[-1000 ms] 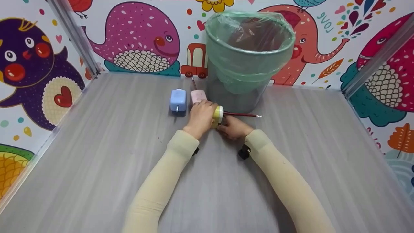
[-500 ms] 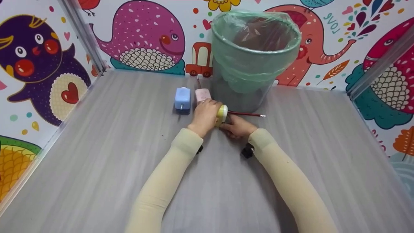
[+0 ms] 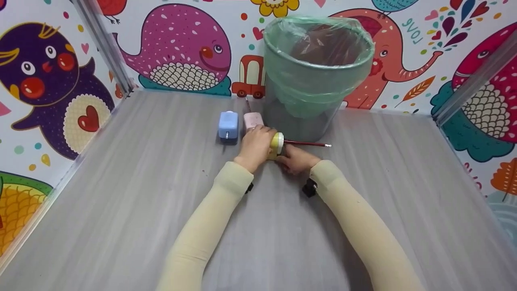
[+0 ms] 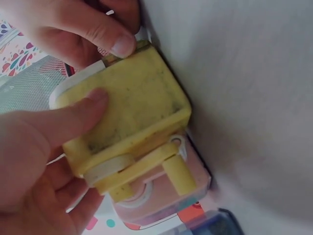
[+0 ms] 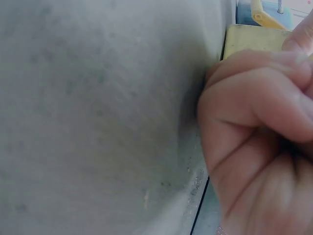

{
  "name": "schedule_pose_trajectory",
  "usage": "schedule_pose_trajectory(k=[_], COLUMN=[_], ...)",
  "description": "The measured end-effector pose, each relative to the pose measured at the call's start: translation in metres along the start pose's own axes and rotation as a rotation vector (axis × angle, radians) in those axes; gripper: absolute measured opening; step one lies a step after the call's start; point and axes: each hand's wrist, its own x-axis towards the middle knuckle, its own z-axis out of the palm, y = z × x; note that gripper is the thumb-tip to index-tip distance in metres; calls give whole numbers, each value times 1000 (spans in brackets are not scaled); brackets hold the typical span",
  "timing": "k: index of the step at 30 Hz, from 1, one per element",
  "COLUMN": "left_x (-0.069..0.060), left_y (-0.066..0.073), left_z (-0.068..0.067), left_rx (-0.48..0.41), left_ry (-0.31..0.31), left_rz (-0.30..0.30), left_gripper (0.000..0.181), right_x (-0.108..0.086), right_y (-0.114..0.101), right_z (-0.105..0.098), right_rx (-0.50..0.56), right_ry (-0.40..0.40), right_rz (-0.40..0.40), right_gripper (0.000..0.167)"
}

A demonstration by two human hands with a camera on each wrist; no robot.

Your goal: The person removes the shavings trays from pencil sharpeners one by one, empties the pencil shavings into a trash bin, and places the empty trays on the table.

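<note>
Far L on the surface [image 3: 190, 226]: blue box [image 3: 228, 123], hard plastic by its sheen, rounded edges, small metal bit on the near side. Just R of it, pink box [image 3: 253, 118], pale, also rounded; thin stick [image 3: 248, 105] shows behind it, prob. a pencil.

Next, L hand [image 3: 255, 148], clamped on the yellow sharpener [image 4: 132, 103], thumb flat on one broad face, fingers round the other side. Sharpener sits btwn the hands, in front of the bin, crank [image 4: 151, 164] end twd pink box, white end [image 4: 78, 81] twd R. Looks light, stiff, smooth hard plastic, scuffed dark in spots; prob. a bit slippery, not v. fragile. Best hold: across the broad body, clear of the crank, bc that part likely turns & is the weaker bit.

R hand [image 3: 298, 159]: fingers curled, thumb on the sharpener's edge near the white end, seems to pinch there; exact grip hidden.

Farther R: pencil [image 3: 309, 143], dark red, slim, pale tip outward; can't tell if it's in the sharpener or just behind. Behind: bin [image 3: 299, 128], grey mesh, w/ thin crinkly green bag [image 3: 315, 87] folded over the rim.
</note>
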Motion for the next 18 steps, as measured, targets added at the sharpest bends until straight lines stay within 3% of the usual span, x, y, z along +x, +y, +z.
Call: schedule_pose_trajectory(k=[9, 18], left_x=[0, 0], left_y=[1, 1], left_z=[0, 2], left_rx=[-12, -31], left_ry=[-19, -20], left_rz=[-7, -6], left_gripper=[45, 46], right_x=[-3, -2], right_y=[0, 1], right_z=[0, 0], right_rx=[35, -30], right_ry=[-13, 0], right_rz=[39, -3], right_gripper=[14, 16])
